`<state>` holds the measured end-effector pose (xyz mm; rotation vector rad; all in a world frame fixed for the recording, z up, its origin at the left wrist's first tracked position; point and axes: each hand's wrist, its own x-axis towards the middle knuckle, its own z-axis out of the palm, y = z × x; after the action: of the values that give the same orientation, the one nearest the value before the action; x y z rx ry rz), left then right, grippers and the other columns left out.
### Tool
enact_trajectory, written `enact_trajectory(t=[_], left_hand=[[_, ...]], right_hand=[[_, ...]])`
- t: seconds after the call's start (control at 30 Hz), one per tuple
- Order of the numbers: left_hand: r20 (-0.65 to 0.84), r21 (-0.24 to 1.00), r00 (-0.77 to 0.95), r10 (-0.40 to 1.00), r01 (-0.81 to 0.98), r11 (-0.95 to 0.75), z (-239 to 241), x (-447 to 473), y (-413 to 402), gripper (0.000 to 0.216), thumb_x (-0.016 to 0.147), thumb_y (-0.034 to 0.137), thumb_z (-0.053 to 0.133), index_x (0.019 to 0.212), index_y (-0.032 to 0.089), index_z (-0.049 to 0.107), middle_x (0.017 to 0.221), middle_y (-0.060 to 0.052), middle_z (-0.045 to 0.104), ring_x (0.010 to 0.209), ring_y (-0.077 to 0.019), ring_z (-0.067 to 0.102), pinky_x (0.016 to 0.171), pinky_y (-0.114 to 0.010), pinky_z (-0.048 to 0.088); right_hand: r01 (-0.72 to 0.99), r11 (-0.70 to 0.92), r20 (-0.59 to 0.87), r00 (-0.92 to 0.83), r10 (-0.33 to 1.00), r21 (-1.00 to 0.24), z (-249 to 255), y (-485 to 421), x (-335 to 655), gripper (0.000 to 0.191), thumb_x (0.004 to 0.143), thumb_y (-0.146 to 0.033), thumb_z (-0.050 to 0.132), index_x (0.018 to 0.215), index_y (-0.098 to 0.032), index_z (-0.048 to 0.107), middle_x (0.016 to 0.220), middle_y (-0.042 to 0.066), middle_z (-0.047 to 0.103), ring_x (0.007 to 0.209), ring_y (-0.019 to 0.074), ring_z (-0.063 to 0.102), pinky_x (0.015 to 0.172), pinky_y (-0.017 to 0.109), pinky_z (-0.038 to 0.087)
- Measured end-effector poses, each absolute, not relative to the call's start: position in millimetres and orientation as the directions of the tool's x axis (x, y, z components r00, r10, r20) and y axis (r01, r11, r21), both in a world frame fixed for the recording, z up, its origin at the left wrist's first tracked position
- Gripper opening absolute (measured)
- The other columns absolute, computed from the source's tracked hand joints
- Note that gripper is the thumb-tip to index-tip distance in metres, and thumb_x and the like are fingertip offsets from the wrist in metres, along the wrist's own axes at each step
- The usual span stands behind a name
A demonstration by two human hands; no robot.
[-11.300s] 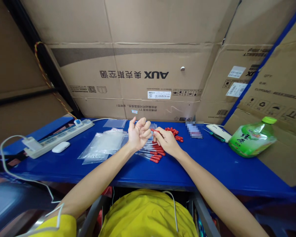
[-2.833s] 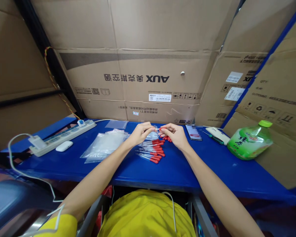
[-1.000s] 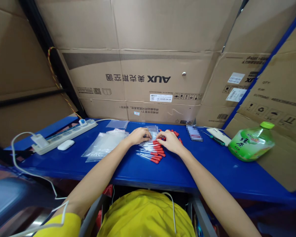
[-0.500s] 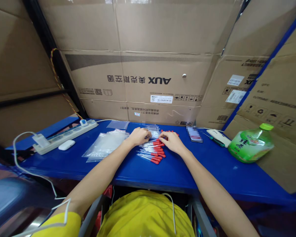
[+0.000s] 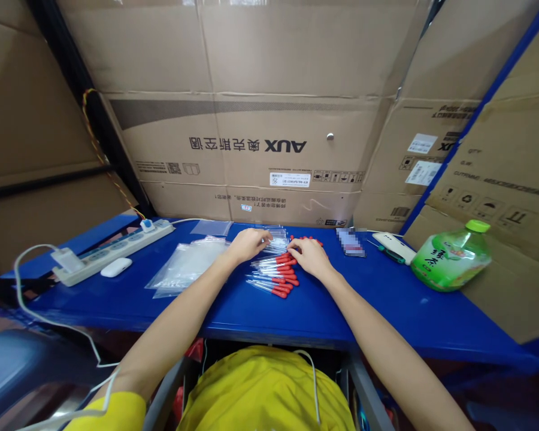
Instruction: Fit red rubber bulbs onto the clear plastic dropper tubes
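A row of clear bagged droppers with red bulbs (image 5: 275,282) lies on the blue table (image 5: 323,311). My left hand (image 5: 248,244) rests at the far, clear end of the row, fingers curled and pinching the topmost bagged dropper. My right hand (image 5: 308,256) is curled over the red-bulb end of that same packet, touching it. A few loose red bulbs (image 5: 313,240) lie just beyond my right hand. A stack of empty clear bags (image 5: 186,264) sits to the left of my left hand.
A white power strip (image 5: 112,248) and a white earbud case (image 5: 115,267) lie at the left. A phone (image 5: 350,242), a white device (image 5: 393,244) and a tilted green bottle (image 5: 451,258) are at the right. Cardboard boxes (image 5: 251,143) wall the back.
Both hands came down from holding a packet above the table and now rest on the far end of the row. Over the last half second they barely moved.
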<state>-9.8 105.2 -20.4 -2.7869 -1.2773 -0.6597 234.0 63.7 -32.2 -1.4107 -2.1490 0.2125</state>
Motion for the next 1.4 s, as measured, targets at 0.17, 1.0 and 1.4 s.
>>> enact_trajectory(t=[0.17,1.0,1.4], left_hand=[[0.494,0.245,0.543,0.679,0.662,-0.708,-17.5,-0.1,93.5,0.029,0.109,0.035,0.037,0.112,0.021,0.062,0.106,-0.008,0.073,0.094,-0.0218,0.068,0.079,-0.029,0.045],[0.466,0.394,0.563,0.682,0.559,-0.730,-24.7,18.1,84.1,0.035,0.110,0.042,0.033,0.094,0.021,0.056,0.076,-0.001,0.060,0.070,-0.0180,0.059,0.067,-0.027,0.035],[0.468,0.338,0.602,0.647,0.555,-0.760,-25.6,18.9,83.1,0.036,0.110,0.042,0.033,0.096,0.020,0.058,0.080,-0.002,0.063,0.073,-0.0179,0.060,0.070,-0.027,0.038]], right_hand=[[0.832,0.386,0.433,-0.200,0.879,-0.398,-15.9,66.7,255.7,0.018,0.095,-0.024,0.059,0.098,-0.027,0.077,0.095,0.003,0.080,0.089,0.0228,0.072,0.079,0.031,0.048],[0.789,0.015,-0.163,-0.146,0.976,-0.614,-16.1,73.2,325.1,0.032,0.070,-0.017,0.084,0.079,-0.022,0.054,0.057,-0.004,0.068,0.049,0.0153,0.066,0.049,0.022,0.042],[0.813,0.052,-0.132,-0.157,0.979,-0.580,-20.7,80.7,321.4,0.007,0.079,-0.012,0.070,0.078,-0.018,0.066,0.069,0.002,0.076,0.058,0.0146,0.069,0.056,0.021,0.047]])
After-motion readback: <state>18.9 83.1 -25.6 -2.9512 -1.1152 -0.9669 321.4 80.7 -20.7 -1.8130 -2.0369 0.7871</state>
